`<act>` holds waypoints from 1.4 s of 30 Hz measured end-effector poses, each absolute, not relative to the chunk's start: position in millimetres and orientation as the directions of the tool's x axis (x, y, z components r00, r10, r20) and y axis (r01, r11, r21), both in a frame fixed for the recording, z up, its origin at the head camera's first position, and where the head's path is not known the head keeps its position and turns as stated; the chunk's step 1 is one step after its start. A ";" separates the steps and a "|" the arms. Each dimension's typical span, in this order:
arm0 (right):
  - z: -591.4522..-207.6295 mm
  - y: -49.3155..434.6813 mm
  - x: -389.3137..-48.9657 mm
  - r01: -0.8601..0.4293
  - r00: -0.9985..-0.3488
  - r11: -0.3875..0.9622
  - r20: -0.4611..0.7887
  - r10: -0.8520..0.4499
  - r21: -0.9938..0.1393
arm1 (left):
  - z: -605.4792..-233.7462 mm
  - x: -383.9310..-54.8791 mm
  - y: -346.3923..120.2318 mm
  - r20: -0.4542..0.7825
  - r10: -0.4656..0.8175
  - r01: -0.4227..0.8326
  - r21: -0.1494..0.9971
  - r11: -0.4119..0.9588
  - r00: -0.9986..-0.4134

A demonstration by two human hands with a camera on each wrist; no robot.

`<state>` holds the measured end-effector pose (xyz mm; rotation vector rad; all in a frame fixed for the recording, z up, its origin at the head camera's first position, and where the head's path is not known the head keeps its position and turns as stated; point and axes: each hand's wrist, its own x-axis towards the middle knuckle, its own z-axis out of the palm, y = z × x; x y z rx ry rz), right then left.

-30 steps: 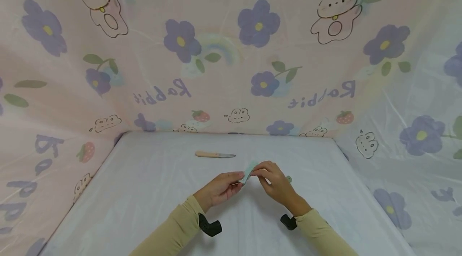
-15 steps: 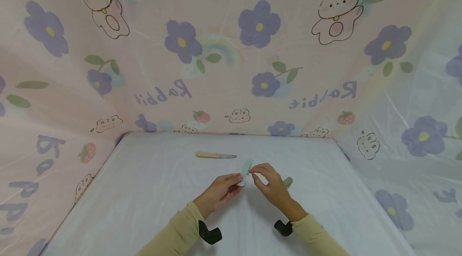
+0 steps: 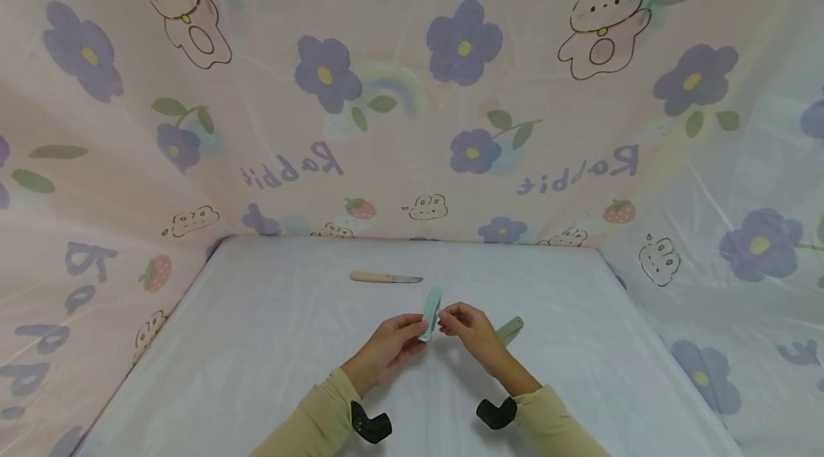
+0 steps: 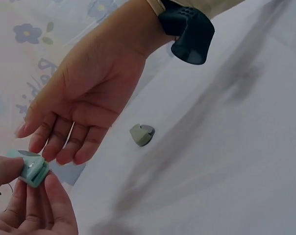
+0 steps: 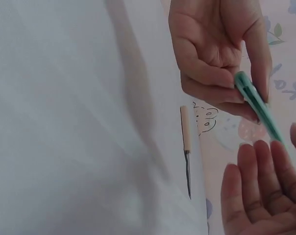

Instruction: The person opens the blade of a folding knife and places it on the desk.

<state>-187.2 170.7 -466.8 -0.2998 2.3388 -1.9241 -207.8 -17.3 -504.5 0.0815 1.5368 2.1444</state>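
Observation:
A slim mint-green folding knife (image 3: 431,314) stands tilted up in my left hand (image 3: 388,346). The left thumb and fingers pinch it near its lower end, as the left wrist view shows too. A long dark slot runs along its handle (image 5: 258,105); a thin grey blade edge (image 4: 28,153) shows beside the handle. My right hand (image 3: 474,335) is close on the right, its fingertips right at the knife's side. In the right wrist view its fingers (image 5: 262,186) are loosely bent, with the thumb apart from them.
A knife with a pale wooden handle (image 3: 371,276) lies behind the hands, blade to the right. A sage-green handled thing (image 3: 511,329) lies beyond the right wrist, partly hidden by it. Rabbit-and-flower printed curtains surround the white tabletop (image 3: 277,300).
The folding knife has turned more upright and shifted slightly left in the left hand. The right hand has moved left and down, baring more of the sage-green thing.

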 end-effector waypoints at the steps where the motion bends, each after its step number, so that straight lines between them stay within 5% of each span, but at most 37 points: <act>1: -467.1 169.9 -187.5 -0.078 -0.974 0.173 0.038 -0.222 -0.982 | -504.4 -207.6 -18.1 -0.228 0.426 -0.348 0.909 -0.230 -0.875; 21: -473.6 158.9 -186.7 0.020 -0.969 0.064 -0.035 -0.244 -0.998 | -504.9 -207.4 -24.8 -0.186 0.496 -0.294 0.944 -0.150 -0.848; 42: -483.9 150.4 -184.6 0.027 -0.971 -0.030 -0.019 -0.238 -0.999 | -499.6 -209.3 -26.0 -0.100 0.488 -0.256 0.930 -0.265 -0.867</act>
